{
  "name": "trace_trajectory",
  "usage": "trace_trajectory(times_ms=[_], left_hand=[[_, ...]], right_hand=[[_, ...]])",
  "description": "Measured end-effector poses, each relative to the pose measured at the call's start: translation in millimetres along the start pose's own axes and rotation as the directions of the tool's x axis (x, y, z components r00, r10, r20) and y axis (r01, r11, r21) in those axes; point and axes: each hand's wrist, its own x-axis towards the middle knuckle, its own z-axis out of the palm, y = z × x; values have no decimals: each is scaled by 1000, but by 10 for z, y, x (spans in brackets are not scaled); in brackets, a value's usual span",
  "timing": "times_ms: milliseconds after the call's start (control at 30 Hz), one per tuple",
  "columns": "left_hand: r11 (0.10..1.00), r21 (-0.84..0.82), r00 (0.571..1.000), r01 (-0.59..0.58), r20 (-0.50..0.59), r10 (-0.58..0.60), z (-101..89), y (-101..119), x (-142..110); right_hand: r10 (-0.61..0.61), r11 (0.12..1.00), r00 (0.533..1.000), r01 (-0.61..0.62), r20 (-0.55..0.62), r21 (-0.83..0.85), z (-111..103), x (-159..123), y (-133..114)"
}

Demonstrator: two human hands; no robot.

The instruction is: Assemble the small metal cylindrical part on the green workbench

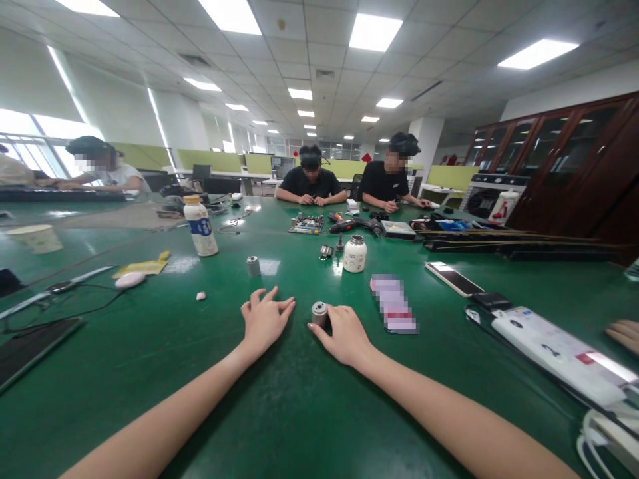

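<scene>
Green worktop (299, 412) stretches away beneath ceiling lights (375, 32). On it, the right hand (345, 334) has thumb and fingers clamped around an upright metal cylinder (319, 314). Seen from that cylinder, the left hand (263, 324) is near 9 o'clock, fingers spread apart. Toward 10 o'clock stands a second cylinder (253, 267), then a white bottle (200, 229) farther out. A white jar (355, 256) stands at 1 o'clock; one person (312, 185) is beyond at 12.

Place: office | ceiling light panels (375, 32) | yellow-green partitions (210, 161) | glass-fronted wooden cabinets (574, 153)
</scene>
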Motion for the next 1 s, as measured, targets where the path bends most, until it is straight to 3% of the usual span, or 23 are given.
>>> trace_trajectory(times_ms=[167,300,733,1000], left_hand=[[949,-225,971,-220,-144,190,-46,241,-40],[860,-378,937,-343,-74,341,-36,417,-97],[817,-488,929,-308,30,368,-23,440,-76],[822,-540,973,-180,27,230,-63,490,-65]], right_hand=[[0,1000,1000,0,5,8,16,9,6],[0,1000,1000,0,23,13,27,18,18],[-15,1000,1000,14,10,26,20,8,15],[-2,1000,1000,1,18,26,5,8,2]])
